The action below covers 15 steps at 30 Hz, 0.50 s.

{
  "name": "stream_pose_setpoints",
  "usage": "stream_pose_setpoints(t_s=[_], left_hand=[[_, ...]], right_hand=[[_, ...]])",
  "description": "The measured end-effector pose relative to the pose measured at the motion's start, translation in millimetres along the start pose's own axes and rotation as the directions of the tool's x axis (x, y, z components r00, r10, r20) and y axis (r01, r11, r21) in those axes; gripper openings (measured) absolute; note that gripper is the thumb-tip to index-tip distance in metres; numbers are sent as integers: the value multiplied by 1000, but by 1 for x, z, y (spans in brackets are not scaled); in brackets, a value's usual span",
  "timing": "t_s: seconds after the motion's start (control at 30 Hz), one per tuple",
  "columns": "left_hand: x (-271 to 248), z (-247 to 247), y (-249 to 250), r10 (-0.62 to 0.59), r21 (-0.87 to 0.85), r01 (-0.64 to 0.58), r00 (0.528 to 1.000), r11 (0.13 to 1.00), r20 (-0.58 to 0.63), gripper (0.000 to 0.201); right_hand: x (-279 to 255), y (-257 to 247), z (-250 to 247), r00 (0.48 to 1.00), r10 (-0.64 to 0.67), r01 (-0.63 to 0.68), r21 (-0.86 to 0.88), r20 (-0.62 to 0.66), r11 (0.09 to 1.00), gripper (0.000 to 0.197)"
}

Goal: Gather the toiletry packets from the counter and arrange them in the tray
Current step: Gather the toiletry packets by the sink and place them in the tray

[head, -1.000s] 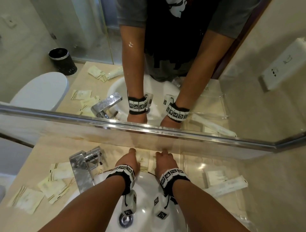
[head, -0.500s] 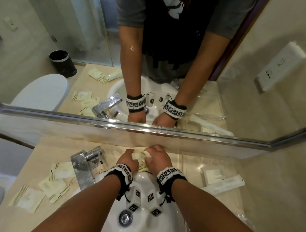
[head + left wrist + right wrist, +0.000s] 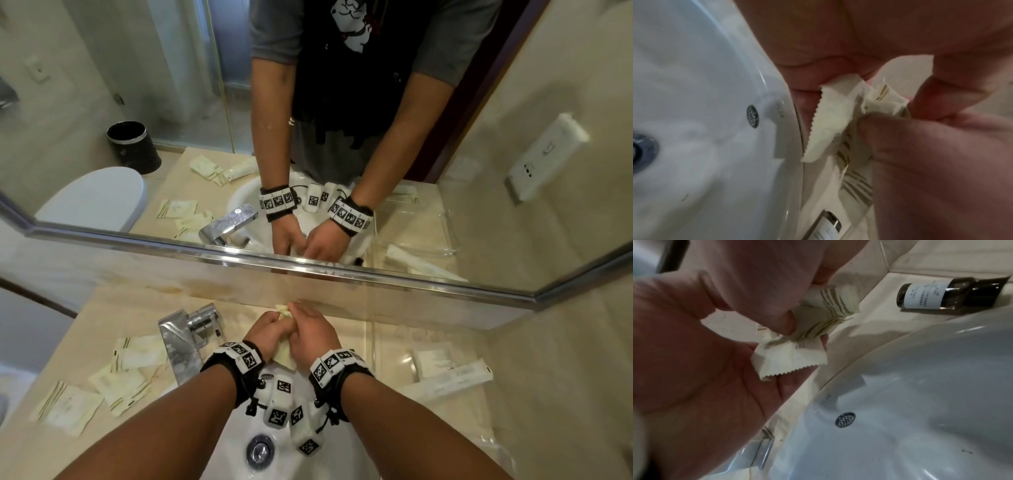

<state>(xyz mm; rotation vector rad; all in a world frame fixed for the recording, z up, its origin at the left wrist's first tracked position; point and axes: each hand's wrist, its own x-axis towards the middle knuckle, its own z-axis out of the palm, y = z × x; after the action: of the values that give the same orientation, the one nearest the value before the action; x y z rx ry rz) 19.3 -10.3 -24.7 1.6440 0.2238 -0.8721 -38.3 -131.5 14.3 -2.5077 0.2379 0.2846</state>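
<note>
Pinching crumpled cream packets [image 3: 285, 354] together, left hand [image 3: 270, 334] and right hand [image 3: 313, 337] clasped them, at counter's [image 3: 113, 320] back edge behind sink [image 3: 219, 455].

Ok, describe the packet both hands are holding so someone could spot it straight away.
Start at the white sink; behind its back rim, below the mirror, the left hand and right hand meet. The crumpled packet pinched between them is cream with olive stripes and a zigzag edge, unlike the packets lying flat left of the faucet.

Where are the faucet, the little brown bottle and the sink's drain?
faucet [image 3: 178, 346], head view, on its flat chrome spout.
brown bottle [image 3: 925, 294], right wrist view, on its white label.
drain [image 3: 261, 449], head view, on the metal stopper.
</note>
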Motion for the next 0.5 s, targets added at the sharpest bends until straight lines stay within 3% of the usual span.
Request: stream_pose_setpoints(t_s=[0.07, 0.17, 0.27, 0.3, 0.4, 0.5], left_hand=[[-14, 0, 8, 11, 4, -11, 1000, 1000, -4, 54], [-33, 3, 19, 46, 19, -46, 999, 999, -27, 36], [-38, 6, 20, 54, 99, -50, 998, 994, -38, 66], [-37, 5, 17, 54, 105, -50, 998, 993, -36, 68], [-47, 5, 24, 62, 54, -60, 997, 997, -49, 31], [-50, 1, 27, 82, 45, -79, 994, 996, -73, 34]], right_hand=[[-6, -2, -3, 1000, -3, 3, 38, 0, 999, 65], [-15, -4, -7, 1000, -19, 18, 50, 11, 999, 70], [-22, -5, -7, 999, -25, 27, 59, -35, 998, 69], [-24, -5, -7, 998, -8, 13, 72, -69, 997, 68], [-30, -3, -8, 986, 45, -28, 111, -161, 993, 63], [-36, -2, -9, 979, 110, -84, 150, -170, 985, 65]])
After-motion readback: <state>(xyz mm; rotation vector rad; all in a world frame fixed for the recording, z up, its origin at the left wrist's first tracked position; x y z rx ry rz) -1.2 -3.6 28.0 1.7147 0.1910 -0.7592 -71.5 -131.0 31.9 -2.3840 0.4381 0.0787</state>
